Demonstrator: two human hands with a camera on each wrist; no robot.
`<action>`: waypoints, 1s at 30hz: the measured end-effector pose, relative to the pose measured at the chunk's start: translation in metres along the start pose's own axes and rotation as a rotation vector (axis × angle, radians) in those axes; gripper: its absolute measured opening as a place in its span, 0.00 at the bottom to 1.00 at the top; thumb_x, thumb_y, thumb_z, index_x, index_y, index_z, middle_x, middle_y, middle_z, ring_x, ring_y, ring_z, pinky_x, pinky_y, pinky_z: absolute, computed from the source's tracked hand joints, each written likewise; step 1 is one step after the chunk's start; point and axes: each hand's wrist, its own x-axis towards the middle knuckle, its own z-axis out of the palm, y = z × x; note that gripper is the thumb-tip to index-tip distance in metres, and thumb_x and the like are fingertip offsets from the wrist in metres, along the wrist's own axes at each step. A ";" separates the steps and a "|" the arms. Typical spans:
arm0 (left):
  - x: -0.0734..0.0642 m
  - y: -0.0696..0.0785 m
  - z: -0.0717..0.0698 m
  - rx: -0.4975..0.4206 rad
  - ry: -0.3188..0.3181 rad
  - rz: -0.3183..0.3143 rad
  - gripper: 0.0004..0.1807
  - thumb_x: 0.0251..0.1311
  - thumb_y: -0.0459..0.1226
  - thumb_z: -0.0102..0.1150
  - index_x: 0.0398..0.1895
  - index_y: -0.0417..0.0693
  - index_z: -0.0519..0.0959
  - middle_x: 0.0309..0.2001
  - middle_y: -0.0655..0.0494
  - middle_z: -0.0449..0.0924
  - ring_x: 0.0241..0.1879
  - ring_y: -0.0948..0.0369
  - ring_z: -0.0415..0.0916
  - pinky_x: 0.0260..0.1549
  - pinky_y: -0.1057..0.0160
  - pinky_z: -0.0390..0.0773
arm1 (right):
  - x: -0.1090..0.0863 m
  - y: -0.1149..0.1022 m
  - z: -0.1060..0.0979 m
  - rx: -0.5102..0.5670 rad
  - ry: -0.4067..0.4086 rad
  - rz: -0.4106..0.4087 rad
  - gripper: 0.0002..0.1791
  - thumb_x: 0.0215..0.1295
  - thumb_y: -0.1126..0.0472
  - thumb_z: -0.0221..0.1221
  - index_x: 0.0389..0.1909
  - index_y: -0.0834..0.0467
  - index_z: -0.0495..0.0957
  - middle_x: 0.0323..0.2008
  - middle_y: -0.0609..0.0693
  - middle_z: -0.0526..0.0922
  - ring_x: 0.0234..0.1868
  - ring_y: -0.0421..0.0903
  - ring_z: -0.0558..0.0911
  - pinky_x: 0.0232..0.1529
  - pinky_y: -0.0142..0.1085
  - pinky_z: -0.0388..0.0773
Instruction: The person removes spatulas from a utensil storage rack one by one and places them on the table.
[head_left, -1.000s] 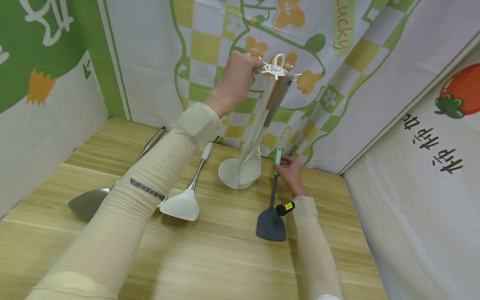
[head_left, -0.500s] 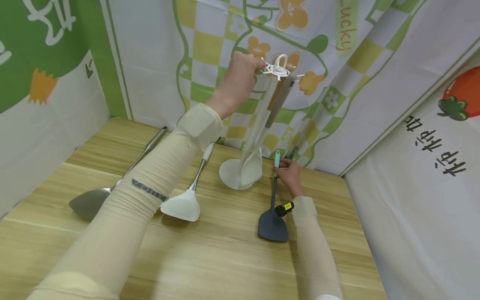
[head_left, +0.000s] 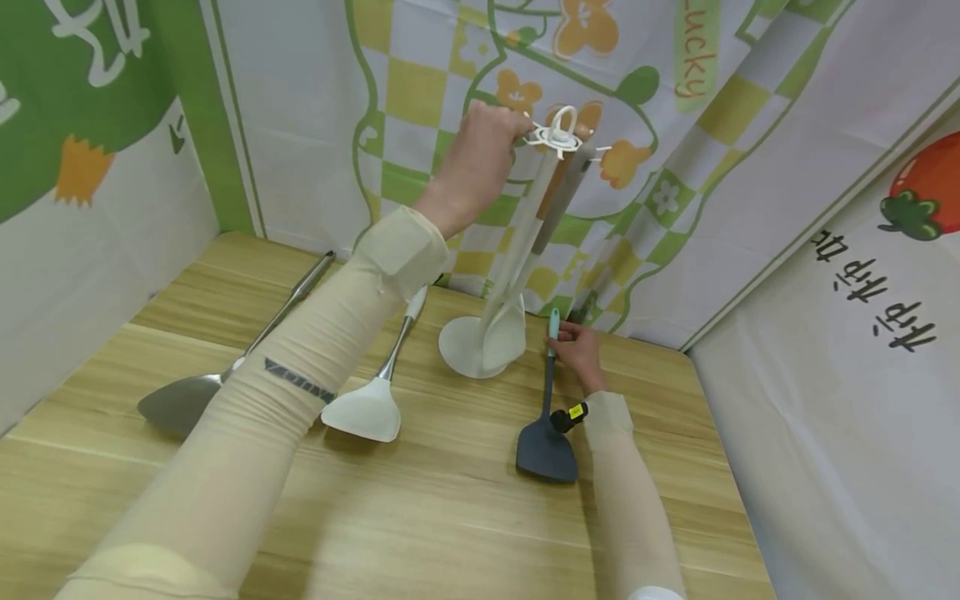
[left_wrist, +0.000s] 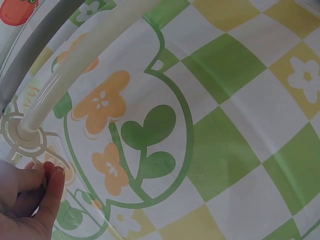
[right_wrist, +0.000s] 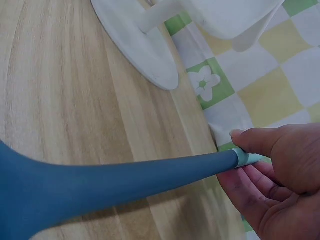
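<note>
Beside the white utensil rack (head_left: 459,346), my right hand (head_left: 581,354) holds a dark blue-grey spatula (head_left: 546,454) by its light teal handle. Thumb and fingers close round the handle just behind the collar in the right wrist view, where the spatula's shaft (right_wrist: 150,175) slants over the wood. Up at the rack's hooked top ring (head_left: 551,142), my left hand (head_left: 480,162) pinches one hook. The left wrist view has its fingertips at the ring's edge (left_wrist: 37,142). White and grey-handled utensils (head_left: 564,204) hang from the rack, their lower ends by its round base.
A white turner (head_left: 367,410) with a metal shaft lies left of the rack. Farther left, a steel turner (head_left: 180,402) is partly hidden behind my left sleeve. A patterned curtain (head_left: 420,92) hangs behind the wooden table (head_left: 420,517), and a white wall cloth (head_left: 825,417) stands to the right.
The teal handle's tip has sunk lower in the head view, and the spatula has shifted slightly right. My left hand stays at the rack's top.
</note>
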 end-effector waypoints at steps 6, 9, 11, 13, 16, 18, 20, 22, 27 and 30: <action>0.000 0.001 -0.001 0.018 -0.010 -0.009 0.14 0.71 0.25 0.53 0.49 0.42 0.87 0.51 0.47 0.86 0.46 0.59 0.84 0.51 0.67 0.83 | 0.002 0.008 0.003 -0.008 -0.038 0.025 0.21 0.63 0.70 0.67 0.56 0.71 0.79 0.41 0.65 0.85 0.30 0.40 0.84 0.29 0.32 0.87; -0.001 0.001 -0.001 0.019 -0.003 -0.009 0.14 0.71 0.25 0.54 0.49 0.42 0.87 0.51 0.47 0.87 0.47 0.58 0.84 0.53 0.66 0.83 | 0.006 0.013 0.005 -0.030 -0.050 0.039 0.20 0.64 0.70 0.67 0.56 0.71 0.79 0.45 0.68 0.84 0.30 0.37 0.83 0.29 0.28 0.85; -0.001 0.000 -0.001 0.015 0.003 -0.004 0.14 0.71 0.25 0.54 0.49 0.41 0.87 0.51 0.47 0.87 0.47 0.58 0.85 0.54 0.66 0.83 | 0.008 0.015 0.006 -0.033 -0.055 0.051 0.20 0.64 0.70 0.67 0.56 0.72 0.79 0.44 0.68 0.85 0.29 0.36 0.82 0.28 0.25 0.83; -0.001 0.000 0.000 0.013 0.008 0.000 0.13 0.71 0.25 0.54 0.49 0.41 0.87 0.51 0.47 0.87 0.46 0.57 0.85 0.54 0.66 0.83 | 0.009 0.016 0.006 -0.030 -0.062 0.063 0.20 0.64 0.70 0.66 0.55 0.74 0.78 0.43 0.67 0.86 0.28 0.36 0.83 0.27 0.24 0.82; -0.001 0.000 0.001 0.021 0.013 0.007 0.13 0.71 0.25 0.54 0.48 0.41 0.87 0.50 0.47 0.87 0.44 0.59 0.84 0.51 0.67 0.83 | 0.010 0.017 0.007 -0.026 -0.074 0.089 0.21 0.64 0.70 0.66 0.55 0.75 0.78 0.42 0.66 0.86 0.27 0.36 0.83 0.27 0.24 0.82; 0.000 -0.001 0.001 0.029 0.016 0.013 0.13 0.71 0.25 0.54 0.48 0.40 0.87 0.50 0.47 0.87 0.41 0.59 0.82 0.47 0.67 0.83 | 0.010 0.018 0.006 -0.033 -0.081 0.102 0.20 0.64 0.70 0.66 0.55 0.74 0.78 0.40 0.64 0.87 0.26 0.36 0.83 0.27 0.24 0.82; 0.000 -0.001 0.001 0.040 0.018 0.021 0.14 0.71 0.24 0.53 0.47 0.40 0.87 0.49 0.47 0.87 0.40 0.60 0.81 0.45 0.66 0.83 | 0.010 0.019 0.006 -0.042 -0.094 0.105 0.21 0.64 0.69 0.66 0.55 0.75 0.78 0.38 0.62 0.87 0.25 0.36 0.83 0.27 0.24 0.83; 0.000 -0.001 0.002 0.046 0.021 0.026 0.14 0.71 0.24 0.53 0.47 0.40 0.87 0.49 0.47 0.88 0.39 0.60 0.81 0.44 0.66 0.83 | 0.010 0.020 0.005 -0.047 -0.104 0.101 0.21 0.64 0.69 0.66 0.55 0.76 0.77 0.35 0.59 0.87 0.24 0.36 0.83 0.27 0.24 0.83; 0.000 -0.001 0.002 0.050 0.030 0.032 0.14 0.71 0.24 0.52 0.47 0.39 0.87 0.48 0.46 0.88 0.36 0.60 0.79 0.41 0.66 0.82 | 0.011 0.023 0.005 -0.011 -0.113 0.126 0.20 0.64 0.68 0.68 0.54 0.74 0.79 0.29 0.49 0.85 0.25 0.35 0.82 0.27 0.25 0.83; -0.001 -0.001 0.002 0.055 0.032 0.034 0.14 0.71 0.24 0.52 0.47 0.39 0.87 0.48 0.46 0.88 0.36 0.60 0.80 0.40 0.66 0.82 | 0.009 0.026 0.006 0.014 -0.110 0.167 0.21 0.64 0.65 0.68 0.54 0.72 0.80 0.31 0.48 0.84 0.27 0.35 0.83 0.29 0.25 0.83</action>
